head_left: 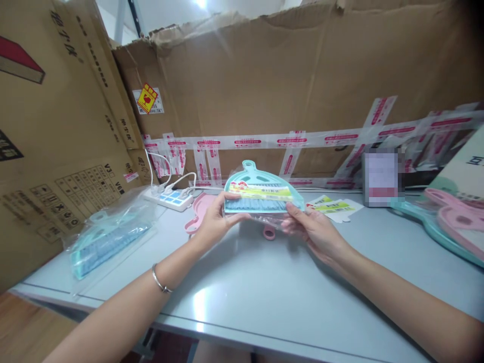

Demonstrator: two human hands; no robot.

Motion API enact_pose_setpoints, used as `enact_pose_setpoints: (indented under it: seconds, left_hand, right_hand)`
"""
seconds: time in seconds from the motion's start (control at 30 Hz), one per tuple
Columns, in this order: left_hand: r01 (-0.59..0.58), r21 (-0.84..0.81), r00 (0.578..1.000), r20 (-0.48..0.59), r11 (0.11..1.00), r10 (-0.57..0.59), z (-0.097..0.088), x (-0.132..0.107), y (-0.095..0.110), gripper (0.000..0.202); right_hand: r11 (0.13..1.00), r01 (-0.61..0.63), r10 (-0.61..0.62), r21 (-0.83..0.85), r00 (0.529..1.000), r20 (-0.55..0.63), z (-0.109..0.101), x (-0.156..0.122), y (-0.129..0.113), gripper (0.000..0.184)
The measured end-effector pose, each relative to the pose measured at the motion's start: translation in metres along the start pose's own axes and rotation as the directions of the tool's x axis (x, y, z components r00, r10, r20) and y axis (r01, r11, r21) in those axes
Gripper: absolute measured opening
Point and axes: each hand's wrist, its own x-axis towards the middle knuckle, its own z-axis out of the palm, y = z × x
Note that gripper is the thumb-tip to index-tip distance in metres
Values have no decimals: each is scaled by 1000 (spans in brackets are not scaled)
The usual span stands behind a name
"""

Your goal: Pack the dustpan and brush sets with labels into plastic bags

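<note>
I hold the teal plastic dustpan-and-brush set (260, 189) over the grey table (264, 302), mid-scene, with my left hand (214, 219) and right hand (310, 227) each pinched closed on one end (its clear wrapper (264, 219) looks slippery). I'd grip both ends level.

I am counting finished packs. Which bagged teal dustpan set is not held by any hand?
The bagged set lying flat at the table's left end, beside the cardboard boxes. The other teal set is held between left hand and right hand.
</note>
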Motion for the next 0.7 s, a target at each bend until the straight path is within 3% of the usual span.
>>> enact_pose_setpoints:
  seconds: [0.07, 0.13, 0.23, 0.3, 0.4, 0.5, 0.6, 0.7]
  left_hand:
    - [15, -28, 993, -113, 999, -18, 1, 0, 3, 26]
    - [13, -8, 977, -213, 1000, -14, 0, 1, 5, 21]
    - [43, -17, 953, -301, 999, -46, -2, 1, 3, 25]
    - [102, -77, 946, -302, 992, -120, -1, 0, 2, 27]
    - [187, -127, 927, -305, 974, -218, 4, -4, 2, 27]
    - [196, -131, 919, -320, 972, -229, 9, -6, 3, 25]
    - [168, -118, 936, -293, 979, -196, 10, -5, 3, 19]
    - [148, -122, 967, -191, 981, -169, 8, -3, 0, 27]
  right_hand:
    - [997, 62, -60, -52, 997, 49, 0, -2, 1, 47]
    - [984, 165, -156, -64, 980, 120, -2, -1, 2, 69]
    - [933, 347, -302, -99, 901, 310, -5, -1, 6, 109]
    - [871, 451, -350, -196, 848, 399, -5, -2, 10, 121]
    - [804, 500, -393, -323, 853, 342, -1, -7, 13, 104]
    - [842, 447, -378, -302, 889, 260, 3, -8, 13, 68]
    - [861, 434, -385, -267, 897, 217, 2, -1, 13, 33]
    - [831, 472, -460, -293, 881, 115, -3, 10, 15, 21]
